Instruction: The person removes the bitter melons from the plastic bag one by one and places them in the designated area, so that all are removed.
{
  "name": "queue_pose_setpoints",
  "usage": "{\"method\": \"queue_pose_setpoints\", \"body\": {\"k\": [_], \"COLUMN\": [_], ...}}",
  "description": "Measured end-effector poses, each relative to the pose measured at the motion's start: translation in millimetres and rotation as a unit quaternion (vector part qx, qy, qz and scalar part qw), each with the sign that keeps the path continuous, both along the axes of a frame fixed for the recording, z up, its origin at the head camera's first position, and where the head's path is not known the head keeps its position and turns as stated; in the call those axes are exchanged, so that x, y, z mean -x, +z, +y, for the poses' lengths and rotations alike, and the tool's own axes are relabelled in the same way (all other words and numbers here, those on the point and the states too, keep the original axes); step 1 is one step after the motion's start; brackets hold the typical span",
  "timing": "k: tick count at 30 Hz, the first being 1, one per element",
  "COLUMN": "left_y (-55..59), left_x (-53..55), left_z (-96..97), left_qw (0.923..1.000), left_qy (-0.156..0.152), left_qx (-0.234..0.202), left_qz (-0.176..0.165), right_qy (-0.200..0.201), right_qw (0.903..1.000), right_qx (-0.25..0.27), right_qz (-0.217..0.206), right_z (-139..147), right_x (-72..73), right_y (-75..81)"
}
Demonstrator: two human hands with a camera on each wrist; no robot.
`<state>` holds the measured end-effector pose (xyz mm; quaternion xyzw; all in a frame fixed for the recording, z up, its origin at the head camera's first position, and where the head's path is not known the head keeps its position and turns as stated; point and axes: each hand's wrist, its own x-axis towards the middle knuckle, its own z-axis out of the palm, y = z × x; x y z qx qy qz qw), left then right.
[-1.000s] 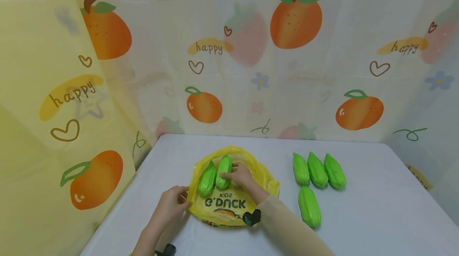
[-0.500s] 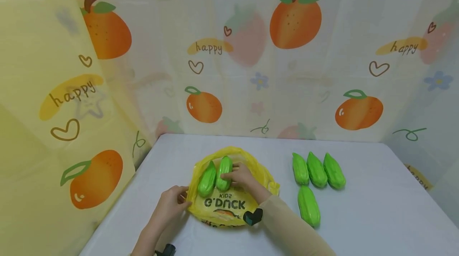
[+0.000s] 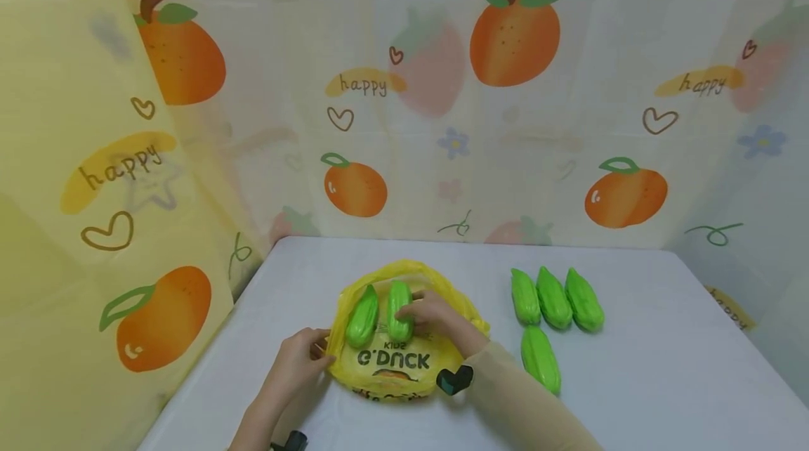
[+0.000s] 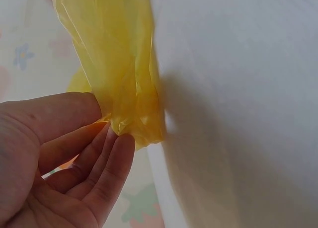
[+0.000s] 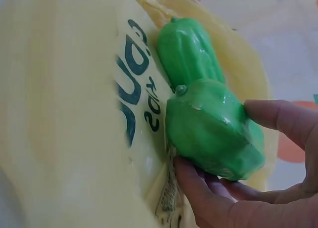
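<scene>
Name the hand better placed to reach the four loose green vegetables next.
Right hand, probably: it is nearer the loose green vegetables, though it grips another green vegetable in the yellow bag. The left hand pinches the bag's left edge.

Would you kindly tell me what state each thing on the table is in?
Yellow bag: open, its left edge pinched by the left hand.
Held green vegetable: inside the bag's mouth, gripped by the right hand.
Other green vegetable in the bag: lying, unheld.
Three green vegetables on the right: lying side by side, unheld.
Nearest green vegetable: lying before that row, unheld.
</scene>
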<state>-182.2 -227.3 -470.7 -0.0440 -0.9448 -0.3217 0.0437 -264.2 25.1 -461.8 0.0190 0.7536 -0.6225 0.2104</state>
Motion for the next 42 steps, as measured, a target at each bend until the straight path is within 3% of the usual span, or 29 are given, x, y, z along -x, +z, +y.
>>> {"method": "queue_pose_setpoints", "body": {"k": [17, 27, 42], "left_y": [-1.1, -2.5, -0.7], "left_x": [-0.1, 0.5, 0.2], "left_z": [-0.9, -1.4, 0.8], "left_qw": [1.0, 1.0, 1.0], "left_qy": [-0.002, -0.005, -0.007], "left_qx": [0.006, 0.0, 0.002], "left_qz": [0.007, 0.002, 0.004], "right_qy": [0.013, 0.033, 0.026], "right_qw": [0.9995, 0.9991, 0.999], "right_qx": [-0.027, 0.012, -0.008], "right_qz": [0.014, 0.025, 0.037], "right_z": [18, 30, 53], "right_x": [-15.0, -20.6, -26.2], "right_y": [22.0, 37.7, 49.1]}}
